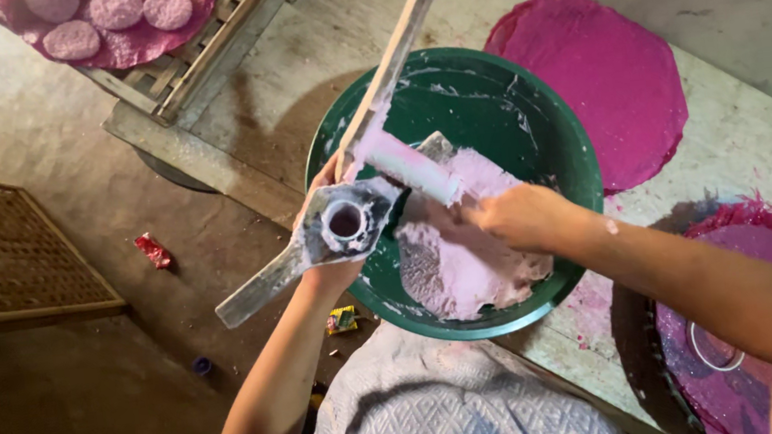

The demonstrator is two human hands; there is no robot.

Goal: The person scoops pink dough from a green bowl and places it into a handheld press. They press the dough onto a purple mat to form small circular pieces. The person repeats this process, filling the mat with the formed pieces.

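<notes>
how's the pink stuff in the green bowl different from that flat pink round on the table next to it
The pink mass in the bowl is pale, lumpy and heaped on one side of the green bowl, with the right hand against it; the flat pink round is a deeper magenta. The mass is thick and rough; the round is spread thin and smooth, lying on the table. The round is untouched. Both are pink.

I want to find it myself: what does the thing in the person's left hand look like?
Find the big green basin of pink dough. At its left rim the left hand holds a grey metal press. Unlike everything else, it has a round hole and long wooden arms.
</notes>
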